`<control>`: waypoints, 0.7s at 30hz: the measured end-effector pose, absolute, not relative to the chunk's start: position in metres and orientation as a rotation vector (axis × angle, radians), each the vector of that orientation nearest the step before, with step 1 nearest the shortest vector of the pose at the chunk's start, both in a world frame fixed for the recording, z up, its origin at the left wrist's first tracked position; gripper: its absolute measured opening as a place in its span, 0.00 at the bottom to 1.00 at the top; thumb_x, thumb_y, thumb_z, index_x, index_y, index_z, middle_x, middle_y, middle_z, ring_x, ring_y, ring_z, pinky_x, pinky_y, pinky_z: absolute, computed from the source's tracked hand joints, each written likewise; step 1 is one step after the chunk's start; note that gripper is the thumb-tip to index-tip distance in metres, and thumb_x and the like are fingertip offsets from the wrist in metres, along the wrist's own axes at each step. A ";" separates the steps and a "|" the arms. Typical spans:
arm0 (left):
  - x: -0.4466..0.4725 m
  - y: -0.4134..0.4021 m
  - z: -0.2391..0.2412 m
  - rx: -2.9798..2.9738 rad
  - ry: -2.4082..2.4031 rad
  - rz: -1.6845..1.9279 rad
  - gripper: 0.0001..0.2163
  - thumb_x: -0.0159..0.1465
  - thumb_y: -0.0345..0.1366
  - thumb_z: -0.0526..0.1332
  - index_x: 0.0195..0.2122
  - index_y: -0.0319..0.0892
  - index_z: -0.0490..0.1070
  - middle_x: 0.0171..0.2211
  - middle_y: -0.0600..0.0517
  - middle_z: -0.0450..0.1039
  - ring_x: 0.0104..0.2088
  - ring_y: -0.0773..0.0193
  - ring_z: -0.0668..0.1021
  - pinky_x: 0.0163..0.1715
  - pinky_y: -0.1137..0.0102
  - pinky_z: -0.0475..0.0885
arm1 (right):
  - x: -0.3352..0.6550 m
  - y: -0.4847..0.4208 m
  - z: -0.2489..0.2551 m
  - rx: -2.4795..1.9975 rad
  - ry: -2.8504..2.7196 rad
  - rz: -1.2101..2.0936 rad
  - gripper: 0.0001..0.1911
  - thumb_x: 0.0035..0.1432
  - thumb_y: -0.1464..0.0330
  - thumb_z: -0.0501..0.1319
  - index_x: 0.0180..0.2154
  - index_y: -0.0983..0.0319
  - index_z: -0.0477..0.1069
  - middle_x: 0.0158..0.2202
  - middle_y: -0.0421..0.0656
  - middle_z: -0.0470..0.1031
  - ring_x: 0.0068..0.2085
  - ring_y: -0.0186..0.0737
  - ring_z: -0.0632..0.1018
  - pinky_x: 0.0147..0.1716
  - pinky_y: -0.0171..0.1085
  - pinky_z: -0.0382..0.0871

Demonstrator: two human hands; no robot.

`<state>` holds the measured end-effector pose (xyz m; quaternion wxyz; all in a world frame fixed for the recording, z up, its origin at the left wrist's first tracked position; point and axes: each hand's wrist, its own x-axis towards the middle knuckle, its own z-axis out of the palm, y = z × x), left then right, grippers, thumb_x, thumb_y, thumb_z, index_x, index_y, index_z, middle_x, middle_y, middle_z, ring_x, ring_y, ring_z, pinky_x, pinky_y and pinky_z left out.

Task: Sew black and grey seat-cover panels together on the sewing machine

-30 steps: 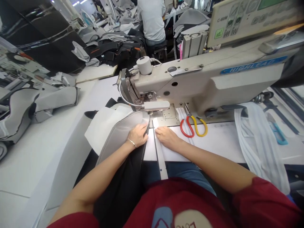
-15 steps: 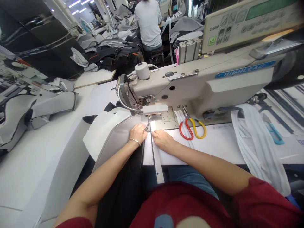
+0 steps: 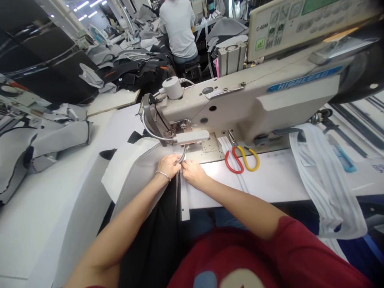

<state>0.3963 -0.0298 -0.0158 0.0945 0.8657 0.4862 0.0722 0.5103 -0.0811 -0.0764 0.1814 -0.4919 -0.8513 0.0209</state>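
Observation:
My left hand [image 3: 168, 165] rests on a grey fabric panel [image 3: 141, 176] with a dark edge, its fingers curled onto the edge just in front of the presser foot of a beige sewing machine [image 3: 240, 104]. My right hand [image 3: 192, 173] presses a white strip with a dark line [image 3: 183, 196] against that edge, fingers pinched together. Both hands meet under the machine's small lamp [image 3: 192, 137]. The strip hangs off the table's front edge toward my lap.
Scissors with one red and one yellow handle [image 3: 241, 158] lie right of the needle plate. White strips [image 3: 324, 176] hang off the table at right. Grey panels [image 3: 45, 140] lie at left. A person in a white shirt [image 3: 177, 28] sits at the back.
Both hands have slid closer together and nearer the presser foot. The white strip has been drawn up against the grey panel's edge. The view has shifted slightly right.

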 end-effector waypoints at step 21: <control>0.396 -0.032 -0.029 2.655 1.438 0.082 0.07 0.49 0.30 0.53 0.26 0.41 0.70 0.35 0.51 0.74 0.36 0.61 0.73 0.39 0.70 0.68 | 0.504 -0.101 -0.073 -1.239 -2.498 0.052 0.11 0.55 0.76 0.49 0.29 0.67 0.70 0.32 0.49 0.70 0.38 0.43 0.64 0.31 0.41 0.56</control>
